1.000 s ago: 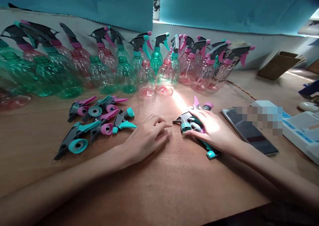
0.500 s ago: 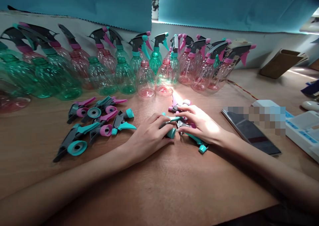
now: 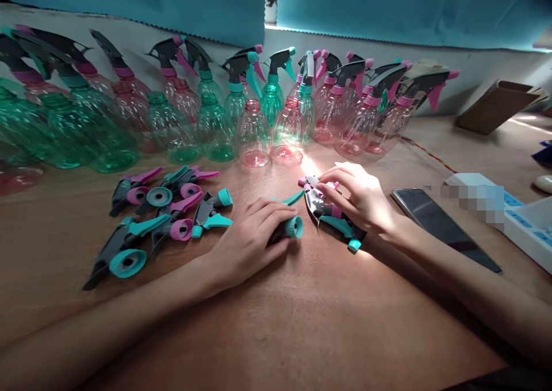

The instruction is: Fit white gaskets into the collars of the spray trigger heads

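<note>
My left hand [image 3: 254, 236] is closed around a teal-and-grey spray head [image 3: 294, 227], its round collar facing right and its teal trigger showing above my fingers. My right hand [image 3: 360, 198] hovers over a small group of spray heads, fingers bent and apart. Its fingertips reach a pink-and-grey spray head [image 3: 307, 182], though contact is hard to make out. Below that hand lies another teal-and-grey spray head [image 3: 340, 225] on the table. Left of my left hand lie several more spray heads, among them a large teal-collared one [image 3: 128, 263] and one with a teal trigger [image 3: 211, 213].
Ribbed green bottles [image 3: 217, 129] and pink bottles [image 3: 254, 135] line the back, several topped with spray heads. A phone [image 3: 444, 224] and a white power strip [image 3: 517, 213] lie at the right. A brown box [image 3: 495, 106] stands behind them. Blue cloth [image 3: 388, 11] hangs at the back.
My left hand has drawn slightly left with the teal spray head, turning its collar into view. My right hand has lifted and shifted right, away from it.
</note>
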Tool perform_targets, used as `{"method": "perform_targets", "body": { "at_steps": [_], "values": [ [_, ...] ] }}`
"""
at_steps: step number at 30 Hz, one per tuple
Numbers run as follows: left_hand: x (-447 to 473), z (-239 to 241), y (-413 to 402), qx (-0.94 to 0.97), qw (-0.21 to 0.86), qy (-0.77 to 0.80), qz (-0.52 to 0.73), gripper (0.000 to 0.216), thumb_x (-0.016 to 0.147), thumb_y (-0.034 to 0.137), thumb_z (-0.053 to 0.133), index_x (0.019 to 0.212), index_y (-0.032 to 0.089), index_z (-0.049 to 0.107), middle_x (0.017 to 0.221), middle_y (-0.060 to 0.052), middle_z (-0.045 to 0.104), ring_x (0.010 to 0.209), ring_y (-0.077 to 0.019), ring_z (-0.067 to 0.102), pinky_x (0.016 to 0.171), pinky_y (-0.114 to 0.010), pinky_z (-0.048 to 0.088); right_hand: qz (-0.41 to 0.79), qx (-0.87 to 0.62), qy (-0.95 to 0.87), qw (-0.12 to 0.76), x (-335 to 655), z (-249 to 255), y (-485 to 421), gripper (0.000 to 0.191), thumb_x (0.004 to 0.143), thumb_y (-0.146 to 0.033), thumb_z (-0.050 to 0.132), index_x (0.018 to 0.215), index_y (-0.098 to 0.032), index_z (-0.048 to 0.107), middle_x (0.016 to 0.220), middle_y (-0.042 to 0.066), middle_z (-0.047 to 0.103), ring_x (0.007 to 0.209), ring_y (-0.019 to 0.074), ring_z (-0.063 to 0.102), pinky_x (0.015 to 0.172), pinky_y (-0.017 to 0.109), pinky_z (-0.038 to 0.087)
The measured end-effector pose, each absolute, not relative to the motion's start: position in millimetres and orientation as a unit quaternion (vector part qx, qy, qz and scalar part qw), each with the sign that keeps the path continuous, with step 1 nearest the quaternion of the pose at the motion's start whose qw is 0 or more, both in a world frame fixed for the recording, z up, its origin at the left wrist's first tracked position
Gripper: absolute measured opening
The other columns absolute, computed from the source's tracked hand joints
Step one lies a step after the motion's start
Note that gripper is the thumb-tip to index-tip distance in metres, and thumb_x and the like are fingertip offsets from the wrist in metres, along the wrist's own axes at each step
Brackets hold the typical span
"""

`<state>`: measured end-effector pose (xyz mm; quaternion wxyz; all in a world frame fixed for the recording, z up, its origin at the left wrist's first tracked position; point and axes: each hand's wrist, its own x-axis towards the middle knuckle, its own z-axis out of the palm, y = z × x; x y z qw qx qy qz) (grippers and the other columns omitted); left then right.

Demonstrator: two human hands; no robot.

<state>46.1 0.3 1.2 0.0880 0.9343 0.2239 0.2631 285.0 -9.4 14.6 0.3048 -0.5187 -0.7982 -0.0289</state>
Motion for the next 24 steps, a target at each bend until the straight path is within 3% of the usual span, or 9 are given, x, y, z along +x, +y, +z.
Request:
{"method": "perform_targets", "body": {
  "at_steps": [5,12,24],
  "values": [
    [41.5,5.8,-2.7,0.903,0.07,0.261,0.334,0.023,0.086,0.019,0.057,0.109,0.018,0.051,0.099,-0.004,0.065,0.096,-0.0195,0.057,0.091,-0.038,0.035,0.067,-0.495,-0.808,0.314,264.1,51.3,-19.1,0.02,0.09,-0.034,0.05,0.083,-0.019,0.061,0.076,0.002,0.063,0.064,0.0128,0.056,0.059,0.025,0.042],
    [38.6,6.5,-4.7,0.884,0.067,0.292,0.359,0.025,0.089,0.022,0.054,0.113,0.021,0.048,0.097,-0.003,0.064,0.093,-0.0198,0.055,0.086,-0.037,0.034,0.141,-0.43,-0.878,0.157,241.3,89.5,-24.7,0.006,0.083,-0.022,0.057,0.082,-0.019,0.062,0.07,-0.003,0.062,0.061,0.009,0.054,0.053,0.021,0.037],
    [41.0,1.0,-2.2,0.903,0.067,0.273,0.326,0.015,0.095,0.026,0.046,0.107,0.021,0.053,0.095,-0.001,0.067,0.091,-0.018,0.057,0.097,-0.041,0.026,0.266,-0.455,-0.841,0.122,242.2,72.6,-15.8,0.006,0.08,-0.022,0.059,0.084,-0.02,0.054,0.071,-0.003,0.059,0.061,0.01,0.053,0.051,0.021,0.037]
  ]
}}
